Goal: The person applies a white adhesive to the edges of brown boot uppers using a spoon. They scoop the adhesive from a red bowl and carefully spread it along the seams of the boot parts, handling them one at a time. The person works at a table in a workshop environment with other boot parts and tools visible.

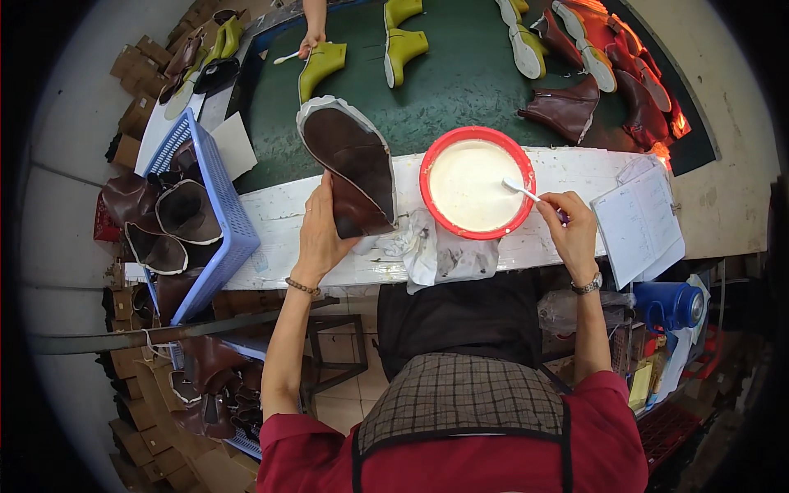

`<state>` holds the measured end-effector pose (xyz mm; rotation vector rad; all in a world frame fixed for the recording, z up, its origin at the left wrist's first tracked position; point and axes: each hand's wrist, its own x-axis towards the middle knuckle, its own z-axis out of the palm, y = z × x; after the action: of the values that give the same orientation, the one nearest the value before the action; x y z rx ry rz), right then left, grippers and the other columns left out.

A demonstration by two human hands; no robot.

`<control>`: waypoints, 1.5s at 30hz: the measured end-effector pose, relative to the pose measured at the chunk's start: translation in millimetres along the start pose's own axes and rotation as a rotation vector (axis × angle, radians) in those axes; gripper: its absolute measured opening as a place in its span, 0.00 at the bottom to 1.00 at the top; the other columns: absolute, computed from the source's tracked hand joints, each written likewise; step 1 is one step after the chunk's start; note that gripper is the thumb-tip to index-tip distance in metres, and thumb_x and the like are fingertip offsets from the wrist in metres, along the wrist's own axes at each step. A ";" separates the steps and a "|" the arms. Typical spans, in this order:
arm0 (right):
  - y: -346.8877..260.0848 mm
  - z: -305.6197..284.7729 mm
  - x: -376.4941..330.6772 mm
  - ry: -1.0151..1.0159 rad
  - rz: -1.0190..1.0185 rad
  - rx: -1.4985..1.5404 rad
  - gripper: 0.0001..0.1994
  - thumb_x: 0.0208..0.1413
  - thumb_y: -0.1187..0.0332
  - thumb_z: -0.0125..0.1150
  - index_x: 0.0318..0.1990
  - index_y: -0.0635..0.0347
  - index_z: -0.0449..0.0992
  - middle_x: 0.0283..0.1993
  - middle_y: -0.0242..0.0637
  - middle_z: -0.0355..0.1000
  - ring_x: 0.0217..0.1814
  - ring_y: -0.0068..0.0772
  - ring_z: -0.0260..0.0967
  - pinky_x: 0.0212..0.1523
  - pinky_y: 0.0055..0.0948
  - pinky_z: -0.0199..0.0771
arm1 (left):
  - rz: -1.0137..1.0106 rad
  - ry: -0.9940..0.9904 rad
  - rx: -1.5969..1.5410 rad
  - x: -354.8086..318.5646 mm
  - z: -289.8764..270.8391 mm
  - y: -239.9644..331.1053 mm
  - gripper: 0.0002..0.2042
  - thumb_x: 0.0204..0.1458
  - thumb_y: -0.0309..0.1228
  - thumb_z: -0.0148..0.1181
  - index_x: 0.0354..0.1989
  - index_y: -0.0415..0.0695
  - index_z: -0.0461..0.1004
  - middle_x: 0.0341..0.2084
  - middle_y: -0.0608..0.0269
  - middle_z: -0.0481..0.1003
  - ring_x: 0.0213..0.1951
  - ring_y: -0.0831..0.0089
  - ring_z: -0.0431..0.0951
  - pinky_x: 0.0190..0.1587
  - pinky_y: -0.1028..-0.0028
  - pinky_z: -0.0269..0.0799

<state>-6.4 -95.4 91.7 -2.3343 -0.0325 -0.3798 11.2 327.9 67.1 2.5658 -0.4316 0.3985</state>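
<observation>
My left hand (319, 234) grips a brown leather boot upper (362, 201) by its lower side. The upper is tilted open, showing its dark lining, and a pale whitish band runs along its edge. In my right hand (573, 230) is a toothbrush (521, 190), pinched near its purple handle end. Its white head rests at the surface of a cream-coloured liquid (468, 185) in a red bowl (426, 185). The bowl stands on the white bench top, just right of the boot upper. Crumpled whitish plastic (436, 259) lies below the bowl.
Another person's hand (312, 41) holds a small brush beside a green boot (322, 67) on the dark green belt (353, 115). More boots stand farther right. A blue basket (234, 214) of brown uppers is at left; an open notebook (637, 222) and blue jug (662, 306) are at right.
</observation>
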 end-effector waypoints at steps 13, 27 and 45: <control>-43.7 -7.7 25.8 0.033 -0.203 0.285 0.07 0.55 0.73 0.72 0.41 0.62 0.84 0.33 0.34 0.75 0.31 0.22 0.71 0.31 0.24 0.69 | -0.054 -0.070 -0.312 11.7 -56.6 41.1 0.56 0.31 0.16 0.74 0.76 0.45 0.53 0.46 0.48 0.78 0.47 0.54 0.80 0.49 0.64 0.77; -80.8 -1.1 55.5 0.039 -0.550 0.340 0.11 0.48 0.77 0.75 0.40 0.60 0.86 0.34 0.35 0.76 0.33 0.27 0.73 0.33 0.25 0.72 | -0.042 -0.059 -0.532 7.9 -69.6 79.1 0.36 0.36 0.27 0.81 0.57 0.34 0.70 0.44 0.53 0.81 0.41 0.70 0.82 0.47 0.74 0.76; -95.9 1.8 18.1 -0.062 -0.515 0.374 0.11 0.46 0.77 0.76 0.40 0.59 0.86 0.34 0.34 0.76 0.33 0.28 0.74 0.31 0.26 0.72 | 0.302 0.384 -0.115 21.7 -23.4 47.0 0.22 0.41 0.27 0.75 0.46 0.35 0.76 0.39 0.48 0.78 0.40 0.46 0.80 0.41 0.62 0.75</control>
<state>-1.7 -27.3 161.5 -1.9412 -0.6853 -0.5017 8.8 296.5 114.4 2.2436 -0.6757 0.9258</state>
